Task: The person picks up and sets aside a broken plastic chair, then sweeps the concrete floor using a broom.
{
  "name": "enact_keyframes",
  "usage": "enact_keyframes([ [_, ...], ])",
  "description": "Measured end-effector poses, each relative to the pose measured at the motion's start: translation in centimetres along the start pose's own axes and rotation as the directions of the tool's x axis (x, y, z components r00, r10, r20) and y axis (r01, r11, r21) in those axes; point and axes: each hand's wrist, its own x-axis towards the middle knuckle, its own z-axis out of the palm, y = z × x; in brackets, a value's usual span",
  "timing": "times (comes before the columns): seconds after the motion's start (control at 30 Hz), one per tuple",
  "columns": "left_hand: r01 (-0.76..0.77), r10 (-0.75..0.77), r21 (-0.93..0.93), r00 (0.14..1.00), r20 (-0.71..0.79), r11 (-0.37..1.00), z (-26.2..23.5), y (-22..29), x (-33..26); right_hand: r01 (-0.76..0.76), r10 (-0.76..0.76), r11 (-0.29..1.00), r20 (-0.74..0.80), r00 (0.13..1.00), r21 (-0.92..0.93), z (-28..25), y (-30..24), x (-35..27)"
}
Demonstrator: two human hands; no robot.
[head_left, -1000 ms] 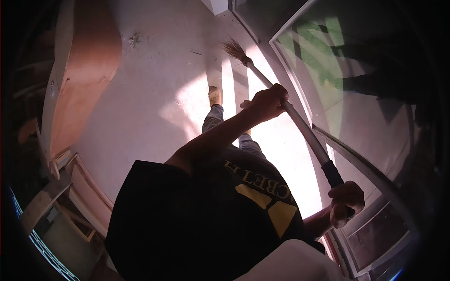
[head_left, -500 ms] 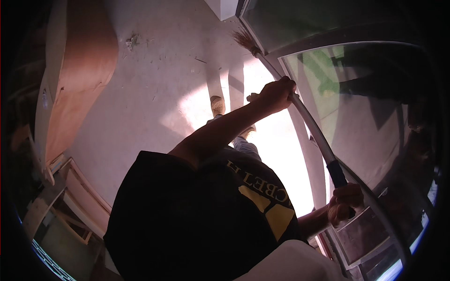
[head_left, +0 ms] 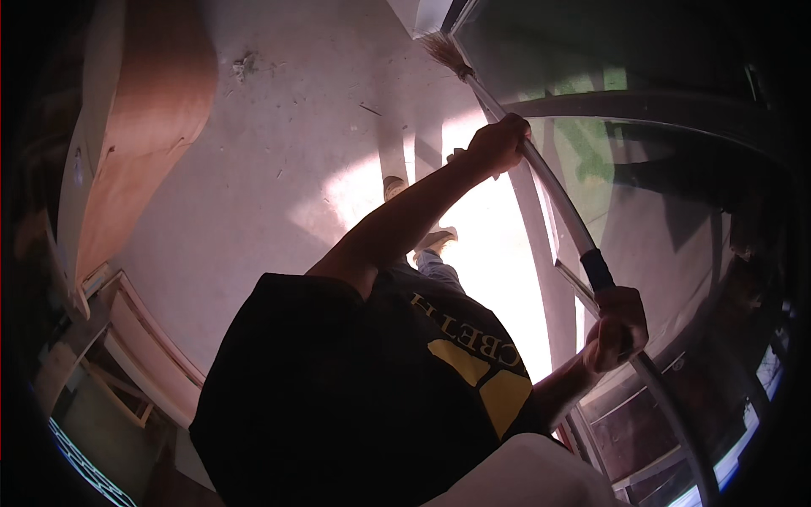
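Observation:
I hold a long-handled broom (head_left: 553, 193) slanting from the upper middle down to the right. My left hand (head_left: 502, 144) is wrapped round the pale shaft partway along it. My right hand (head_left: 619, 328) grips the upper end, just past a dark sleeve (head_left: 596, 269) on the shaft. At the far end the straw bristles (head_left: 445, 54) are beside the lower corner of a dark frame, near the floor (head_left: 279, 160). Whether they touch the frame or the floor I cannot tell.
Glazed panels in a frame (head_left: 642, 105) run along the right side, close to the shaft. A curved wooden panel (head_left: 160, 101) stands at the left. Small debris (head_left: 243, 68) lies on the floor, and bright sunlight falls around my shoes (head_left: 436, 240).
The broom has shifted a little farther away, bristles nearer the frame's corner. My right hand has moved up and slightly left with the handle; the left hand moved slightly up. Both keep their grip.

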Motion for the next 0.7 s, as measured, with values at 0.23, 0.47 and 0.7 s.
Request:
enact_keyframes([
  [0.23, 0.036, -0.038, 0.033, 0.996, 0.077, 0.999, 3.4, -4.7, -3.8, -0.187, 0.185, 0.982, 0.076, 0.98, 0.018, 0.5, 2.8, -1.1],
  [0.47, 0.014, -0.012, -0.061, 0.999, 0.038, 0.998, 2.9, 0.0, 0.0, -0.066, 0.063, 0.997, -0.064, 0.996, -0.051, 0.4, 1.0, -0.9],
  [0.7, -0.155, 0.147, 0.047, 0.979, 0.145, 0.987, 2.9, -0.9, -4.3, -0.067, 0.09, 0.986, -0.148, 0.985, 0.152, -3.6, 2.3, -4.6],
])
